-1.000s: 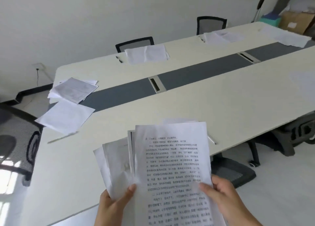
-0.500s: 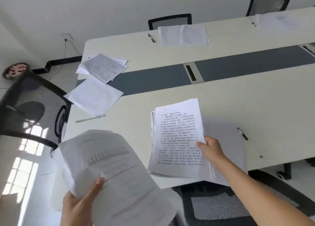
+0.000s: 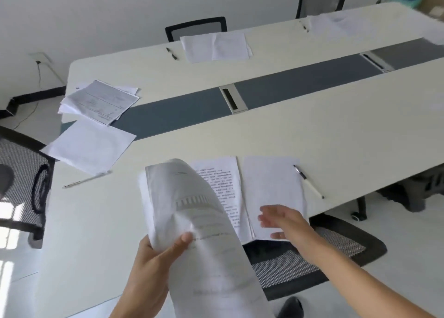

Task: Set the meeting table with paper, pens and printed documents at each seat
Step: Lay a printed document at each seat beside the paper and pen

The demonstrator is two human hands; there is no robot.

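My left hand point(image 3: 153, 257) grips a curled stack of printed documents point(image 3: 192, 221) held above the near table edge. A printed document point(image 3: 223, 183) lies flat on the table at the near seat, partly hidden by that stack. Blank paper point(image 3: 271, 183) lies right beside it, with a pen point(image 3: 307, 180) to its right. My right hand point(image 3: 283, 221) hovers over the blank paper's near edge, fingers apart and empty. At the table's left end lie a printed stack point(image 3: 101, 101), a blank sheet point(image 3: 89, 147) and a pen point(image 3: 84, 179).
The long cream table point(image 3: 312, 125) has a grey centre strip with cable boxes point(image 3: 233, 99). Far seats hold paper point(image 3: 216, 46) and a pen point(image 3: 171, 53). Black mesh chairs stand at the near edge point(image 3: 312, 265), the left end point(image 3: 21, 185) and the far side point(image 3: 195, 27).
My right hand has let go of the printed document, which now lies flat beside the blank paper. The left hand has brought its stack up and towards the middle.
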